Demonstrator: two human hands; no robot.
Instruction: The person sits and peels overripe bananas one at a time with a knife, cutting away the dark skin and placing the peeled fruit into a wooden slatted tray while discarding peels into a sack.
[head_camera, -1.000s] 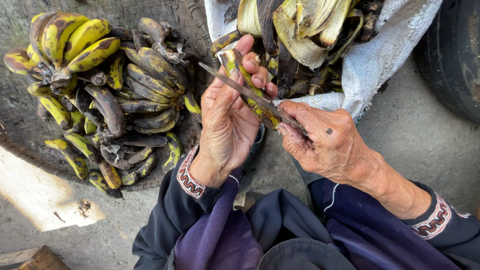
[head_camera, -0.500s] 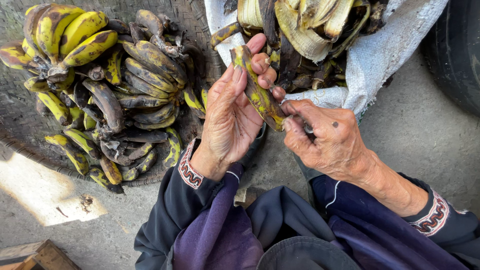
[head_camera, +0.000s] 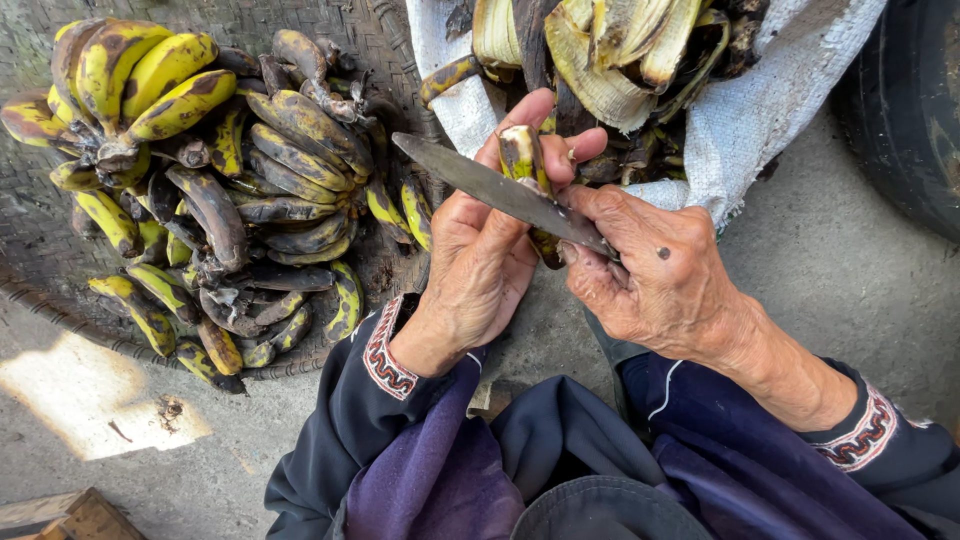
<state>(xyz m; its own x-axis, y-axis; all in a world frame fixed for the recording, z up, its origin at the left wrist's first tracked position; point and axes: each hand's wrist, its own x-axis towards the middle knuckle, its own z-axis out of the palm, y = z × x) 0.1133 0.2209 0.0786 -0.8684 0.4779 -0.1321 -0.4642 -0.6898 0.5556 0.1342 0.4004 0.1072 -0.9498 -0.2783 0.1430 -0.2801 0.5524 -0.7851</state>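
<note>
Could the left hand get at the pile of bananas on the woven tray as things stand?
Probably not at once: the left hand is closed around a small banana that the knife lies across. The pile of bananas sits just beside it with nothing between.

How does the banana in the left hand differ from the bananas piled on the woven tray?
The yellow-black spotted banana is single and upright in the left hand, crossed by the grey knife blade; the heaped bananas lie bunched and untouched on the round woven tray. Both have yellow, black-blotched skin.
</note>
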